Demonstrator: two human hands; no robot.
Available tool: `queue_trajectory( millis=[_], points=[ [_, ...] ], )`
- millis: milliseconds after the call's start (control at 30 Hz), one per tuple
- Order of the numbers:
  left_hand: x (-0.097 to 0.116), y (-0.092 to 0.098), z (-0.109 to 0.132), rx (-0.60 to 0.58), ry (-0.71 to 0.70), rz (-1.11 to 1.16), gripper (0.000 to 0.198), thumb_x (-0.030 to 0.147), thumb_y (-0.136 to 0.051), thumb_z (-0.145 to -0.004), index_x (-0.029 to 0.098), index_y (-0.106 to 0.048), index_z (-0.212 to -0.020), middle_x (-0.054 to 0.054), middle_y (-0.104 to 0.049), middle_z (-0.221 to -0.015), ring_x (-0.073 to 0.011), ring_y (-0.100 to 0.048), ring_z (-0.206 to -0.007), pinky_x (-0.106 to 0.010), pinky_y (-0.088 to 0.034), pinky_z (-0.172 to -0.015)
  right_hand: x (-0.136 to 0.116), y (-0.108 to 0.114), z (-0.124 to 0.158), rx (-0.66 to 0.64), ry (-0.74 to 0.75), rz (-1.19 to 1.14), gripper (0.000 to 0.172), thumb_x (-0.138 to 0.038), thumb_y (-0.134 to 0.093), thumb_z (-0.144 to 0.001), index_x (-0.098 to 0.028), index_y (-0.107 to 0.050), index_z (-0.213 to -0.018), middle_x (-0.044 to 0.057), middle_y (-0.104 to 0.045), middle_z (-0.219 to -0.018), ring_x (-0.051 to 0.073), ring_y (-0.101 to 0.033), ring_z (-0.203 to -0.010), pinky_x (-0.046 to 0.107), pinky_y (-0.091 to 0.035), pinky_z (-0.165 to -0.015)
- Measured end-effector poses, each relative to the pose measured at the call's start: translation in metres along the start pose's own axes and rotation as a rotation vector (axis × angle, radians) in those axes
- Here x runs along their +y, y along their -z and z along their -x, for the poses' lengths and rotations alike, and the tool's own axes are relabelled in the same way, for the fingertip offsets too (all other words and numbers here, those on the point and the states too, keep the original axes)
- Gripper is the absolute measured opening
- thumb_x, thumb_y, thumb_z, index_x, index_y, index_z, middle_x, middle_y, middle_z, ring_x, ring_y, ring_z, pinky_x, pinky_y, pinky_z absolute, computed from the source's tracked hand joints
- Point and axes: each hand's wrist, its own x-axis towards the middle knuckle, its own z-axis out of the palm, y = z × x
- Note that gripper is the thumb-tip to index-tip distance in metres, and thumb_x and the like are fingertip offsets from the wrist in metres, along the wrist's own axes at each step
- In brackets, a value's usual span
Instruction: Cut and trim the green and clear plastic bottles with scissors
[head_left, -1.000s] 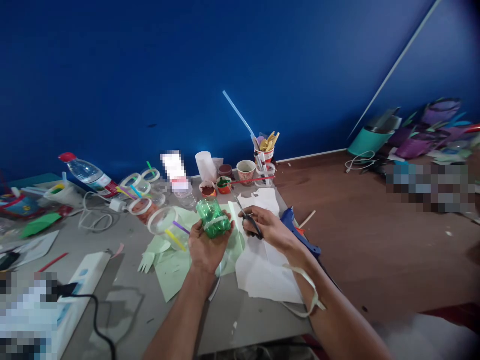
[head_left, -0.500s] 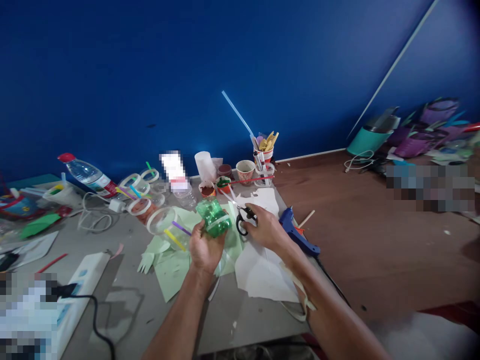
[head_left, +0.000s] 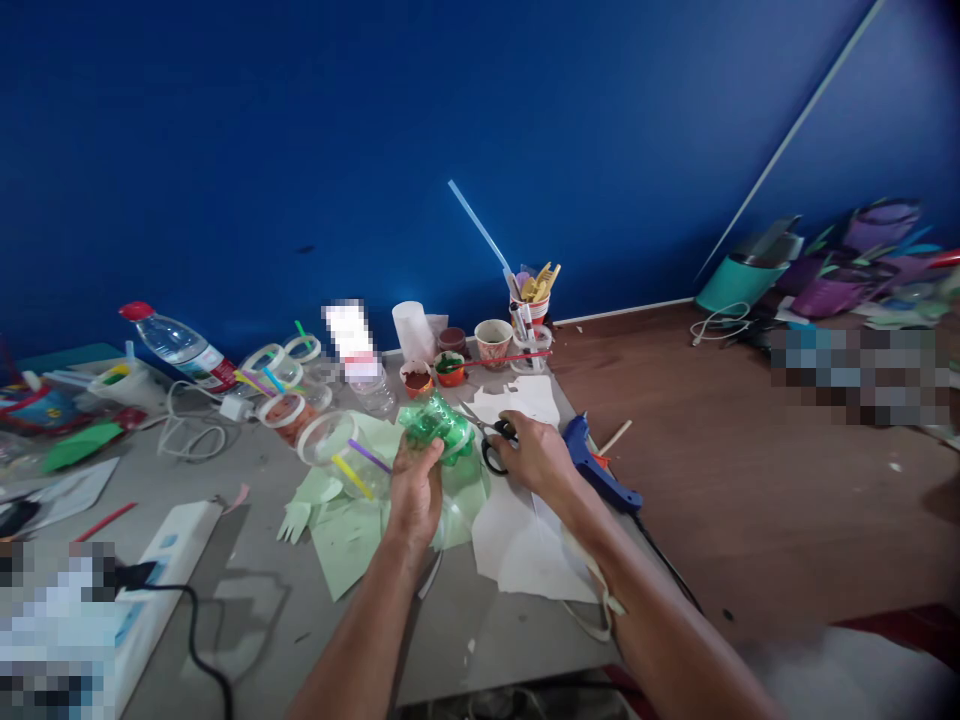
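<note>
My left hand (head_left: 416, 495) is closed round a cut green plastic bottle piece (head_left: 435, 425), held over the grey table (head_left: 255, 600) and tipped to the right. My right hand (head_left: 534, 455) grips black-handled scissors (head_left: 491, 440), whose blades point left and reach the green piece's right side. Both hands hover above pale green paper (head_left: 345, 535) and white paper sheets (head_left: 517, 545). A pale strip (head_left: 596, 610) hangs off my right forearm.
A blue glue gun (head_left: 596, 470) lies right of my right hand at the table edge. Small paint cups (head_left: 493, 343), a pen cup (head_left: 531, 310), clear cups with straws (head_left: 330, 450) and a water bottle (head_left: 176, 345) stand behind. A power strip (head_left: 161, 575) lies front left.
My left hand has turned the green piece so it tips right. My right hand has brought the scissors leftwards up to it.
</note>
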Motion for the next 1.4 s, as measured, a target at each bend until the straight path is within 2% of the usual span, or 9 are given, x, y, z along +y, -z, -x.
queue_trajectory(
  millis=[200,400,600,867,933,1167,1300,1400],
  points=[
    [-0.003,0.004,0.0,0.064,-0.044,-0.102,0.036,0.015,-0.076,-0.066,0.021,-0.065,-0.099,-0.001,-0.071,-0.094,-0.0153,-0.065,-0.087,-0.028,-0.046,-0.084,-0.002,0.002,0.001,0.002,0.01,0.015,0.038,-0.032,-0.049,-0.087,-0.016,-0.061,-0.119,0.015,-0.072,-0.103,0.028,-0.067,-0.097,0.034,-0.042,-0.082],
    [0.0,-0.004,0.004,0.135,-0.085,-0.199,0.042,0.007,-0.078,-0.06,0.021,-0.065,-0.097,0.0,-0.071,-0.091,-0.0141,-0.065,-0.083,-0.024,-0.046,-0.079,-0.001,0.0,0.001,-0.002,0.054,-0.003,0.036,-0.03,-0.05,-0.087,-0.016,-0.064,-0.117,0.013,-0.071,-0.108,0.026,-0.065,-0.099,0.03,-0.042,-0.082],
    [-0.001,-0.003,0.005,0.093,-0.14,-0.287,0.047,0.004,-0.076,-0.06,0.024,-0.064,-0.101,0.0,-0.07,-0.094,-0.014,-0.065,-0.082,-0.023,-0.047,-0.078,0.001,-0.005,0.0,-0.032,0.081,0.006,0.026,-0.03,-0.049,-0.089,-0.015,-0.069,-0.095,0.013,-0.07,-0.104,0.024,-0.065,-0.094,0.028,-0.041,-0.079],
    [-0.001,0.0,0.005,0.068,-0.137,-0.324,0.045,0.007,-0.075,-0.063,0.023,-0.063,-0.103,-0.002,-0.07,-0.096,-0.0152,-0.064,-0.086,-0.024,-0.046,-0.081,-0.002,-0.001,0.002,-0.024,0.053,-0.006,0.031,-0.032,-0.05,-0.088,-0.015,-0.065,-0.11,0.013,-0.072,-0.101,0.026,-0.066,-0.093,0.03,-0.042,-0.076],
    [-0.002,0.001,0.004,0.067,-0.145,-0.357,0.045,0.01,-0.076,-0.063,0.023,-0.063,-0.104,-0.002,-0.07,-0.098,-0.0157,-0.064,-0.088,-0.025,-0.046,-0.083,-0.002,0.0,0.003,-0.031,0.049,-0.004,0.03,-0.032,-0.049,-0.089,-0.015,-0.066,-0.108,0.013,-0.072,-0.1,0.026,-0.067,-0.092,0.03,-0.043,-0.076],
    [-0.005,0.005,0.004,0.014,-0.143,-0.452,0.046,0.023,-0.074,-0.069,0.022,-0.056,-0.11,-0.003,-0.067,-0.103,-0.0159,-0.064,-0.091,-0.029,-0.049,-0.084,0.001,-0.004,0.001,0.076,0.087,-0.112,0.024,-0.026,-0.05,-0.089,-0.015,-0.071,-0.097,0.012,-0.07,-0.103,0.024,-0.064,-0.1,0.029,-0.043,-0.086],
    [-0.005,0.005,0.005,0.004,-0.155,-0.503,0.045,0.025,-0.072,-0.072,0.022,-0.054,-0.113,-0.005,-0.066,-0.106,-0.0164,-0.064,-0.093,-0.03,-0.049,-0.086,0.003,-0.008,-0.001,0.129,0.105,-0.165,0.021,-0.021,-0.052,-0.087,-0.013,-0.071,-0.089,0.014,-0.067,-0.106,0.025,-0.064,-0.096,0.032,-0.045,-0.087],
    [-0.004,0.005,0.005,0.004,-0.157,-0.588,0.045,0.027,-0.07,-0.073,0.021,-0.053,-0.114,-0.006,-0.065,-0.109,-0.0185,-0.063,-0.097,-0.033,-0.049,-0.088,0.002,-0.008,-0.002,0.183,0.141,-0.275,0.019,-0.019,-0.053,-0.085,-0.013,-0.07,-0.09,0.013,-0.066,-0.102,0.022,-0.065,-0.084,0.033,-0.048,-0.082]
  ],
)
